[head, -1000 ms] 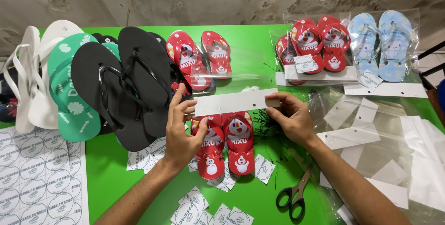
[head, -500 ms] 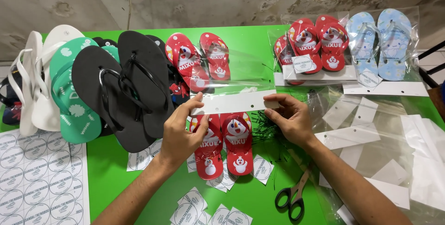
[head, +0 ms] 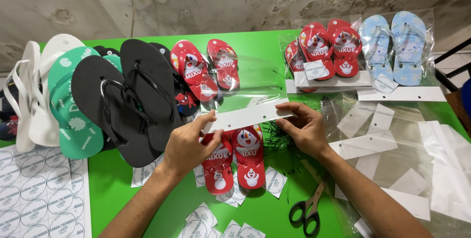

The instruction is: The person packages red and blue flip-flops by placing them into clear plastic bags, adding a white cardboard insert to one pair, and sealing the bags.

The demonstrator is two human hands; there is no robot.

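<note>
Red sandals (head: 234, 164), two, under one white card strip (head: 248, 116) pinched by both hands' fingers (head: 212, 120).

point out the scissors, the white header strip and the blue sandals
scissors (head: 306, 210), head view, on the handles
white header strip (head: 248, 116), head view, mid strip between both hands
blue sandals (head: 394, 46), head view, on the bagged pair

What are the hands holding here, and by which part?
Both hold a clear plastic bag by its white header strip: left hand at the left end, right hand at the right end.
</note>
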